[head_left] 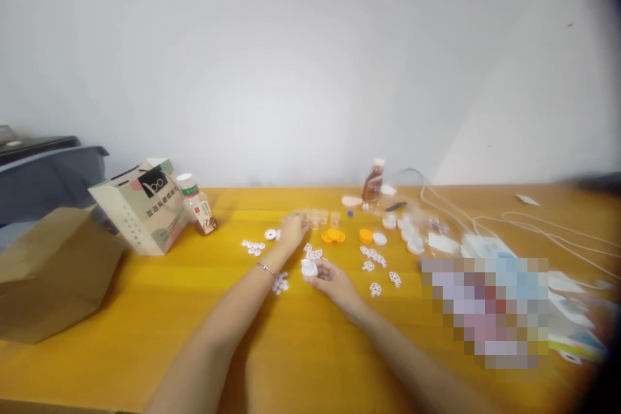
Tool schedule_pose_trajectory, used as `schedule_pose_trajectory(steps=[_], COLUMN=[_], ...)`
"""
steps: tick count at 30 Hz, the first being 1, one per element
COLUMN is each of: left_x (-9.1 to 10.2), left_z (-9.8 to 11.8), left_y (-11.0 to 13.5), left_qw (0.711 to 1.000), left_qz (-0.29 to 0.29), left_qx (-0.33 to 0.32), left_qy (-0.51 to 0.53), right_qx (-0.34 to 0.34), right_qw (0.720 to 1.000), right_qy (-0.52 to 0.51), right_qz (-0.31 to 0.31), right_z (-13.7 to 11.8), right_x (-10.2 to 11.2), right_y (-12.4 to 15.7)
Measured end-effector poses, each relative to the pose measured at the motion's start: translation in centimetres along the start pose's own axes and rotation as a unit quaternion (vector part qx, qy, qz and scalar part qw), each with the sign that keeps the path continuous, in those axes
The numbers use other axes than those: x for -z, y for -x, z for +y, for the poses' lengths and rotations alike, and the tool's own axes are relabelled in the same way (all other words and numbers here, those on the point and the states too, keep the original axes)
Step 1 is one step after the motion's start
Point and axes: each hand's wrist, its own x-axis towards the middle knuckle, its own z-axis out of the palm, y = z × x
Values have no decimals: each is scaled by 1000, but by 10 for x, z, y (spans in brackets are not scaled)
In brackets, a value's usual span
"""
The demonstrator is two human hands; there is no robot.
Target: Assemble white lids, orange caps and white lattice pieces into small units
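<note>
My right hand (336, 281) is closed around a small white round plastic piece (309, 268), held just above the table between thumb and fingers. My left hand (293, 231) reaches further forward, its fingers drawn together at the left end of a group of small clear plastic cups (323, 217). Blur hides what, if anything, those fingers grip. White perforated pieces (314, 253) lie between the hands. Below my left wrist are small white discs (280, 283), and more white discs (253, 247) lie to its left. Orange round caps (334, 236) sit right of my left hand.
A paper bag (145, 210) and a white-capped bottle (198, 206) stand at left, near a brown cardboard shape (58, 272). A brown bottle (373, 182) stands at the back. White cables (466, 210), clear round containers (410, 233) and more perforated pieces (372, 255) lie right.
</note>
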Motion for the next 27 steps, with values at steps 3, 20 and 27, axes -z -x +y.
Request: schedule_pose_trajectory(steps=[3, 20, 27], left_x=[3, 51, 47], left_z=[2, 27, 26], left_y=[4, 107, 112], left_qw=[999, 960, 967], left_qz=[11, 2, -20], left_qx=[7, -2, -17], left_qy=[33, 281, 252], right_qx=[2, 59, 76], right_qw=[1000, 998, 996], right_qy=[9, 7, 13], right_qz=[2, -34, -40], right_z=[-1, -14, -12], right_x=[1, -4, -5], right_y=[1, 5, 5])
